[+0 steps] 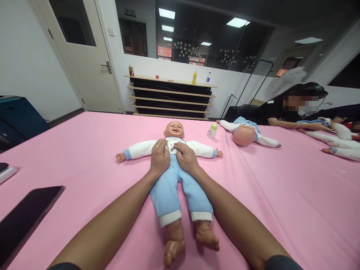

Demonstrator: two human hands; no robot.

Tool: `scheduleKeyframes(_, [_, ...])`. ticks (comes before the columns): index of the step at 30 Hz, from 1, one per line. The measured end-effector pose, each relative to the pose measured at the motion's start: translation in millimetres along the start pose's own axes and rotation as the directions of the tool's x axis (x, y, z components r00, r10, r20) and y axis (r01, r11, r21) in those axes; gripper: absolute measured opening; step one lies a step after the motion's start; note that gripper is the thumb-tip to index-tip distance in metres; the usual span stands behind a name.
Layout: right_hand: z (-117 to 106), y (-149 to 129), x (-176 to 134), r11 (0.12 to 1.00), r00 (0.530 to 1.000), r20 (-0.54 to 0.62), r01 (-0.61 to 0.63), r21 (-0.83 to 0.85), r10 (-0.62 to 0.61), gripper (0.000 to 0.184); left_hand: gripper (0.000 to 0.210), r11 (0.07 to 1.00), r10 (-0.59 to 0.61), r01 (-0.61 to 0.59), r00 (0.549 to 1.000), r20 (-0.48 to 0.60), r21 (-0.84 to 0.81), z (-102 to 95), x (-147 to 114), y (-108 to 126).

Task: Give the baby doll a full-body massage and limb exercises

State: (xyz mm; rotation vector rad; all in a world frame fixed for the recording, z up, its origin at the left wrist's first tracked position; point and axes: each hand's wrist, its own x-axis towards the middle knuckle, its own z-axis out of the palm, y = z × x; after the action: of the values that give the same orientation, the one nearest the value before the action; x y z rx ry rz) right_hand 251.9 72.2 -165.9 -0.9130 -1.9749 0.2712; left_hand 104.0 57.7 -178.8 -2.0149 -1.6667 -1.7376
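Half-covering doll's (174,168) chest (171,144): both hands (160,156) (186,158)

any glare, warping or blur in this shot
In the head view, wide-angle warping tilts the door and seems to stretch the phone; in the head view, bright light panels show in the dark window, reflected or behind it, I cannot tell; in the head view, the doll's head shines slightly, and left hand and right hand show no obvious blur
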Motion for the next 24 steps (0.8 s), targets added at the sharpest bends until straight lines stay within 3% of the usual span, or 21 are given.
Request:
scheduleKeyframes(8, [-2, 6, -2, 0.972, 0.972, -0.099, -0.222, -0.082, 0.213, 0.036, 0.037, 0.984, 0.178, -0.179, 0.98, 0.093, -0.006, -6.1, -4, 6])
scheduleKeyframes(14, [-6, -2, -3, 0.941, 0.949, -0.174, -0.293, -0.168, 0.264, 0.027, 0.031, 0.986, 0.154, -0.164, 0.959, 0.238, 0.024, -5.2, -1, 5])
scheduleKeyframes(16, [-7, -4, -3, 0.956, 0.957, -0.203, -0.24, -0.168, 0.205, 0.025, 0.033, 0.991, 0.105, -0.122, 0.96, 0.258, 0.048, -2.9, 1, 3])
scheduleKeyframes(18, [-7, -7, -4, 0.985, 0.974, -0.214, -0.107, -0.135, 0.077, 0.028, 0.035, 0.995, 0.05, -0.069, 0.968, 0.244, 0.07, 0.5, 2, -2])
scheduleKeyframes(21, [-8, -9, -5, 0.992, 0.985, -0.124, 0.11, -0.061, -0.117, 0.03, 0.037, 0.997, -0.011, -0.005, 0.98, 0.197, 0.081, 5.4, 2, -9])
scheduleKeyframes(24, [-6, -10, -5, 0.988, 0.988, -0.012, 0.154, -0.016, -0.155, 0.028, 0.039, 0.997, -0.034, 0.024, 0.99, 0.134, 0.073, 6.8, 1, -11])
